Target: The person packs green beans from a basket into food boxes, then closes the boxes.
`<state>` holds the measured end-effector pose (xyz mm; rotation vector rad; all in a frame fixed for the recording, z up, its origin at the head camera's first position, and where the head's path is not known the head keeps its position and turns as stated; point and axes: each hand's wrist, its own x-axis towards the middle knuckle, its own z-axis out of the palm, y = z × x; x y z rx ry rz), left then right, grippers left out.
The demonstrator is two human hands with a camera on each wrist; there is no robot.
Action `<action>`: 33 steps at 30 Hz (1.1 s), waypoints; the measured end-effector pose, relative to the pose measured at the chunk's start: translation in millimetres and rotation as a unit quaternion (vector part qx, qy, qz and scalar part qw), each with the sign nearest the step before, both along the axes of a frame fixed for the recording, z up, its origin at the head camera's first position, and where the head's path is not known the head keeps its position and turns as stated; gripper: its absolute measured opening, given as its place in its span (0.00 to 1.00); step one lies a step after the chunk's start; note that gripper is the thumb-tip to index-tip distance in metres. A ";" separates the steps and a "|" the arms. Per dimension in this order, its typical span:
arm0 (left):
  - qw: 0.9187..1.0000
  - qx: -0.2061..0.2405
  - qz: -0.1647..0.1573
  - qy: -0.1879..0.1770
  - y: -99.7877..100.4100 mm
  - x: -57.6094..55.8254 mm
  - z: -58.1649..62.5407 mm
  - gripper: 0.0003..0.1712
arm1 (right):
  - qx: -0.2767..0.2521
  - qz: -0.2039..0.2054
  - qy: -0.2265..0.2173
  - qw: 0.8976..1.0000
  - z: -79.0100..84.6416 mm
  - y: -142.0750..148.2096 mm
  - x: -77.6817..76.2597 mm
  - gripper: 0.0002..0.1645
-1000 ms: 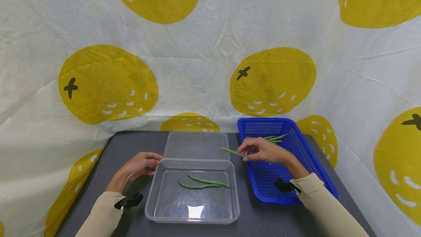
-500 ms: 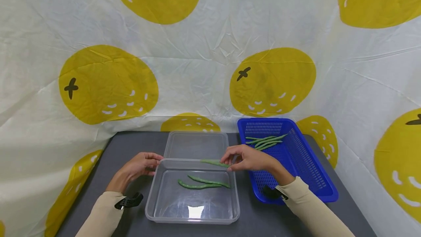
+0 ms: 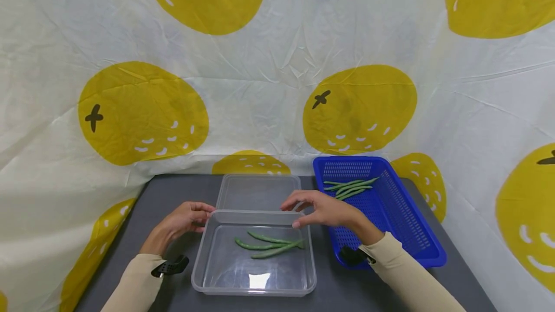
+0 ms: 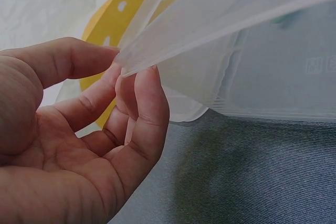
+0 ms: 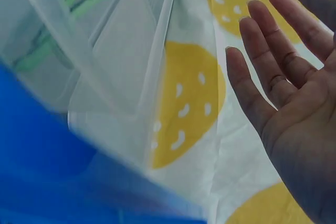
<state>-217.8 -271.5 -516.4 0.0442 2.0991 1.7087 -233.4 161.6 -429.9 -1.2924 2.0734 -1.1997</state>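
A clear plastic container [image 3: 234,273] stands on the table with three green beans [image 3: 270,253] lying on its floor toward the right. My left hand [image 3: 182,220] pinches the container's far left corner between thumb and fingers; the left wrist view shows the fingertips [image 4: 149,80] at the rim. Over the container's far right corner hovers my right hand [image 3: 325,213], its fingers spread and nothing between them, as the right wrist view also shows. Several more green beans [image 3: 353,187] lie at the far end of a blue plastic basket [image 3: 422,240] on the right.
Behind the container lies a clear flat lid [image 3: 256,191], its near edge next to the container's rim. The dark grey table [image 3: 173,184] ends against a white cloth [image 3: 256,110] with yellow fruit prints, hung at the back and sides.
My right hand has moved left from the blue basket with a green bean and let it go; the bean now lies with two others in the container. My left hand has stayed put.
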 end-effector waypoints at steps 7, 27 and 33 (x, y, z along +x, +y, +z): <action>1.000 0.001 0.004 -0.002 -0.8 0.3 0.5 0.24 | 0.017 -0.065 0.016 0.998 -3.3 25.2 -10.9 0.21; 1.000 0.002 0.001 0.001 0.0 1.0 0.6 0.22 | 0.008 -0.133 -0.039 0.990 -30.3 100.6 -56.5 0.20; 1.000 0.003 -0.002 0.001 -0.1 0.2 -1.0 0.22 | 0.044 -0.162 -0.028 0.985 -46.8 124.4 -68.4 0.18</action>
